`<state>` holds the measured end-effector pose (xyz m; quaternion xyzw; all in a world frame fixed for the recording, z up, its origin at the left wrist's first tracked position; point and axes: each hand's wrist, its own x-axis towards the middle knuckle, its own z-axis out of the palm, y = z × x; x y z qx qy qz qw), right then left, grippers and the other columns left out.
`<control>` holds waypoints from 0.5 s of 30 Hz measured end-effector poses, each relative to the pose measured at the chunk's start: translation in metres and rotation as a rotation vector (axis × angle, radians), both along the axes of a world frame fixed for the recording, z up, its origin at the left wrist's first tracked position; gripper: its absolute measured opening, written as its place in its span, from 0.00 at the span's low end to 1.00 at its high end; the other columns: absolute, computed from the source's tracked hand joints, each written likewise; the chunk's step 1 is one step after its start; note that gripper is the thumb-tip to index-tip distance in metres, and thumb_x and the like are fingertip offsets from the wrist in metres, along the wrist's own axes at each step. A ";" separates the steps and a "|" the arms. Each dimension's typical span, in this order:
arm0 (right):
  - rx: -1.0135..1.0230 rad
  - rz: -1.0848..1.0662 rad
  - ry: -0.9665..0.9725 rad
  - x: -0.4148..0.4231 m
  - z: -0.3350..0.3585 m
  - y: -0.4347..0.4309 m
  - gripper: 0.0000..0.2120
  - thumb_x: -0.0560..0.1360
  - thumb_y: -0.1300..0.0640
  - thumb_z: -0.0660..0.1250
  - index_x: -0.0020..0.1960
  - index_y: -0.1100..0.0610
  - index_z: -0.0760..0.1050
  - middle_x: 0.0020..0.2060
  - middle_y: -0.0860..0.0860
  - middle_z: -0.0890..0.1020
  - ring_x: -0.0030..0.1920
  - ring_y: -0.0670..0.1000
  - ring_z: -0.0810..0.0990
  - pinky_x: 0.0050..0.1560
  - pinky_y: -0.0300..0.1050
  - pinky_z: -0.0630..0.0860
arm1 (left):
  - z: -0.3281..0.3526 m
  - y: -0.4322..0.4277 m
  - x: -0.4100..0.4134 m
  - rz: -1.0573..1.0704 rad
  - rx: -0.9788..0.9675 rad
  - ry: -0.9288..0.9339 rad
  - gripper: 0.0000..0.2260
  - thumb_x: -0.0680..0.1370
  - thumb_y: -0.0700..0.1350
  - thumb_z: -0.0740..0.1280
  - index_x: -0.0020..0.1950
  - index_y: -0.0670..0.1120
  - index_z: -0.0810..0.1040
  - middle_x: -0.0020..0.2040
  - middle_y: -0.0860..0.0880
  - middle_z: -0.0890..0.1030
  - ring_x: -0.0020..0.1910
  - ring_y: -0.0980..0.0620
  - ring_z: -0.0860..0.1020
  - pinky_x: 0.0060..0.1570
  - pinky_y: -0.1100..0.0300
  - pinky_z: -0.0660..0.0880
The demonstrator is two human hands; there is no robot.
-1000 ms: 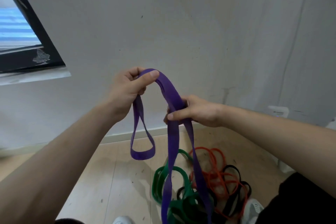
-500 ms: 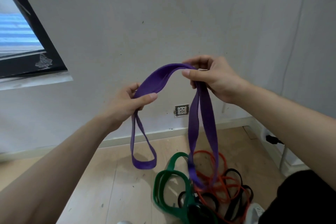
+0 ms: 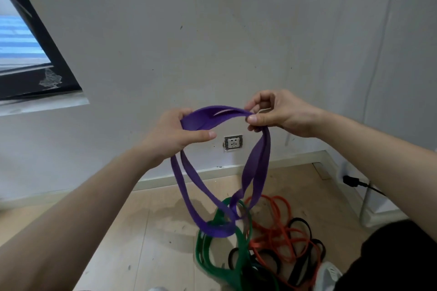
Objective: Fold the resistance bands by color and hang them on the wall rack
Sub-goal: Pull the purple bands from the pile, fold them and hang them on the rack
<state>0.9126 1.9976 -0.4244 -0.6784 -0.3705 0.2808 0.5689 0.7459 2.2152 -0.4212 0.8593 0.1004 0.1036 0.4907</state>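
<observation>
We hold the purple band at chest height in front of the wall, clear of the floor. The left hand grips one end of the top fold, fingers curled behind the band and thumb extended across its front. The right hand pinches the other end between thumb and curled fingers. Between the two hands the band forms a short upward arch of two layers. Below each hand a loop of doubled strands hangs down. The two loops converge and cross near the bottom, above the pile.

The remaining bands lie in a tangled pile on the floor, below the purple band: green band on the left, orange band in the middle, black bands on the right. A wall socket shows between the hanging loops.
</observation>
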 end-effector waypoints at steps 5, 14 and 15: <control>-0.152 0.109 -0.070 0.003 -0.005 -0.007 0.18 0.65 0.58 0.78 0.53 0.60 0.81 0.50 0.68 0.84 0.51 0.62 0.84 0.60 0.56 0.80 | 0.009 0.000 -0.004 -0.041 0.088 0.046 0.13 0.67 0.47 0.81 0.47 0.48 0.83 0.33 0.53 0.81 0.32 0.60 0.78 0.32 0.69 0.72; -0.151 0.143 -0.051 0.000 -0.011 -0.003 0.14 0.74 0.58 0.71 0.58 0.63 0.81 0.51 0.61 0.86 0.53 0.59 0.85 0.54 0.49 0.82 | 0.017 0.006 -0.015 -0.062 0.181 0.064 0.15 0.65 0.45 0.82 0.48 0.46 0.84 0.36 0.51 0.83 0.34 0.57 0.80 0.31 0.67 0.73; -0.163 0.142 -0.067 0.000 -0.010 -0.003 0.14 0.76 0.58 0.70 0.58 0.64 0.81 0.52 0.61 0.86 0.53 0.58 0.85 0.54 0.47 0.82 | 0.017 0.005 -0.016 -0.071 0.189 0.067 0.14 0.65 0.45 0.82 0.48 0.46 0.84 0.36 0.51 0.82 0.33 0.58 0.79 0.32 0.67 0.73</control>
